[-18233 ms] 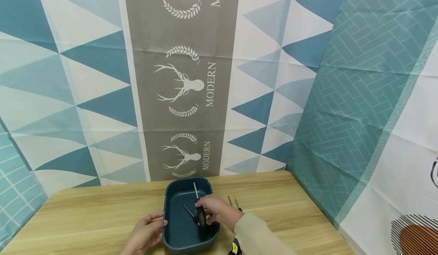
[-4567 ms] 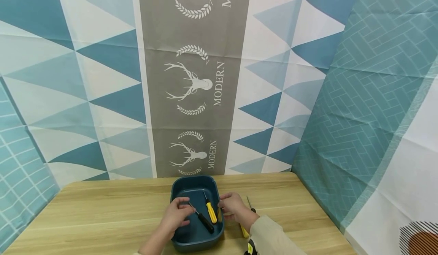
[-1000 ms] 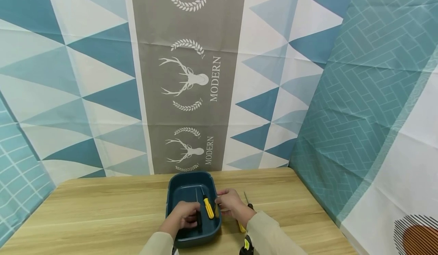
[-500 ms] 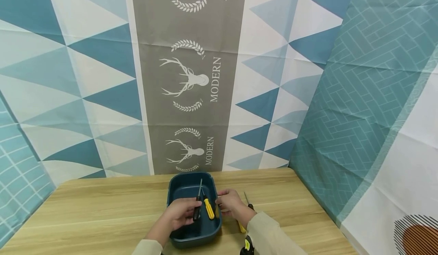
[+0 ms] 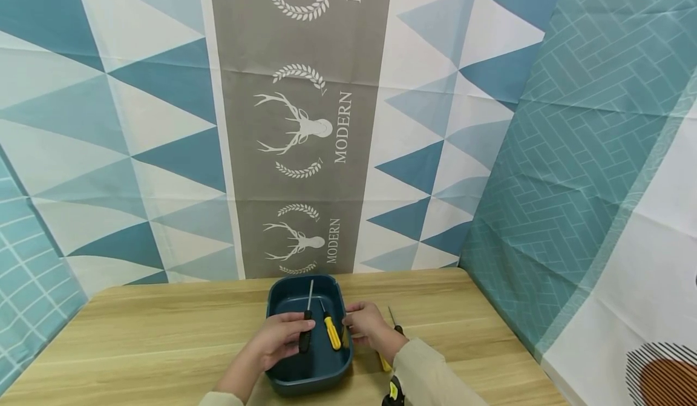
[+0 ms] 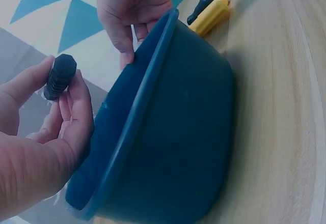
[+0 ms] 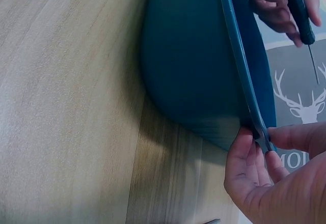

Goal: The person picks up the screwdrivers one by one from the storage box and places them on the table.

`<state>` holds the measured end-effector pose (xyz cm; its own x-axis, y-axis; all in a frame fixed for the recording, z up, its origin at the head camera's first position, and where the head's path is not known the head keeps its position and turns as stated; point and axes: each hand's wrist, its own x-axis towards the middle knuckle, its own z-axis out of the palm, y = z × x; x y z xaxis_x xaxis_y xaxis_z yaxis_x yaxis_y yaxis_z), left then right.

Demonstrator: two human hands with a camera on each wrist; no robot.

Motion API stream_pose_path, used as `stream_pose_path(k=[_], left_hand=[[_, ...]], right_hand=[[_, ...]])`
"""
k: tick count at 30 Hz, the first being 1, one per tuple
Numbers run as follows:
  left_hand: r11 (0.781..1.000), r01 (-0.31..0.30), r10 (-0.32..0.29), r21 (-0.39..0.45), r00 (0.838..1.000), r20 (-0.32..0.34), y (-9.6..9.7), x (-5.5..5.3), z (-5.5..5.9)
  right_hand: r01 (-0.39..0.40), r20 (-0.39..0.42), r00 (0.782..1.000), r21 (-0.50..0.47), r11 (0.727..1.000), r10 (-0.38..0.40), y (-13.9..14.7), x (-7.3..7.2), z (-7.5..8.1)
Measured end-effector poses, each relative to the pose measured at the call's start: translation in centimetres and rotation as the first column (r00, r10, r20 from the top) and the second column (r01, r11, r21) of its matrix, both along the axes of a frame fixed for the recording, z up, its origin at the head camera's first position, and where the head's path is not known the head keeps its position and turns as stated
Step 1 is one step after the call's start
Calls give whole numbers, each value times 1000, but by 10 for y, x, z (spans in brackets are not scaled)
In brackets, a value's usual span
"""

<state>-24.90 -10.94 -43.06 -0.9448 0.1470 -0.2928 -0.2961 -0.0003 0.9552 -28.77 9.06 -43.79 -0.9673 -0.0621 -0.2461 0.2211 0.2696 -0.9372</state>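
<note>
My left hand (image 5: 280,336) pinches the black handle of a screwdriver (image 5: 305,336) over the left side of a dark blue plastic bin (image 5: 313,386). Its metal shaft points away toward the bin's far end. In the left wrist view, the thumb and fingers grip the ribbed black handle (image 6: 61,76), its butt end toward the camera. My right hand (image 5: 367,322) holds the bin's right rim, thumb inside and fingers outside, as the right wrist view of the rim (image 7: 243,66) shows. A yellow-handled screwdriver (image 5: 332,333) lies inside the bin.
Right of the bin, on the wooden table (image 5: 163,339), lie a black-handled screwdriver (image 5: 399,328) and a yellow handle (image 5: 385,362), partly behind my right forearm. A black and yellow object (image 5: 393,391) shows beside the right sleeve. A patterned cloth backdrop (image 5: 299,152) rises behind the table.
Before, the black screwdriver lay in the bin; the left hand has taken it, lifted it and drawn it left. The right hand, holding a screwdriver 18.2 s ago, now stays on the rim.
</note>
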Motion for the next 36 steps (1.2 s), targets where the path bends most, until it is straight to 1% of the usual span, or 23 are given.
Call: stream_pose_path(k=[2,6,12,15,19,24,27,33,36], left_hand=[[1000,-12,12,-28,1000,-11,-2,1,2],[998,-20,18,-51,999,-31,-9,3,4],[994,-77,73,-80,996,-43,-21,7,7],[996,-67,64,-65,996,-56,-28,8,7],[1000,-13,11,-24,997,-82,-39,10,6],[999,34,-31,27,995,-100,-53,13,4],[998,44,-40,39,994,-106,-59,14,4],[998,31,-26,47,994,-107,-68,17,5],[998,36,-31,44,993,-111,-72,19,5]], right_hand=[[2,0,1000,1,1000,-2,0,0,0],[1,-7,1000,4,1000,-1,-1,0,1],[-14,-19,1000,-4,1000,14,-1,-1,0],[-14,-22,1000,-1,1000,14,-1,-2,0],[-10,-22,1000,9,1000,10,-2,-3,-1],[-11,-27,1000,12,1000,11,-2,-3,-1],[-12,-32,999,12,1000,12,-1,-3,-1],[-8,-29,1000,14,1000,8,-2,-2,0],[-3,-26,1000,18,1000,4,-2,-2,0]])
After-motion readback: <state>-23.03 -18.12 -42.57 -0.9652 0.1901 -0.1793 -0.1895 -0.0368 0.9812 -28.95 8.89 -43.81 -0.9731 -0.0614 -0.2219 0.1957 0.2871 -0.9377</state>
